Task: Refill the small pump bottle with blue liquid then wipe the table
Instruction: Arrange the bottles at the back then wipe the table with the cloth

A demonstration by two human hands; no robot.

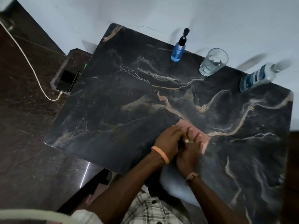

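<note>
While both hands' fingers [191, 133] press flat pink cloth [205, 139], marble table [113, 97] gleams.

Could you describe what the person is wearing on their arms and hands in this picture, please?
Both forearms are bare, with no sleeves in view. The left hand has a plain orange band around its wrist. The right hand carries a light-coloured ring on one finger and a pale, beaded-looking bracelet at the wrist. Motion blur hides finer detail.

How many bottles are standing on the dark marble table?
2. The small pump bottle with blue liquid stands at the far edge. The larger labelled bottle stands at the far right corner, beyond the glass. None seems hidden.
</note>
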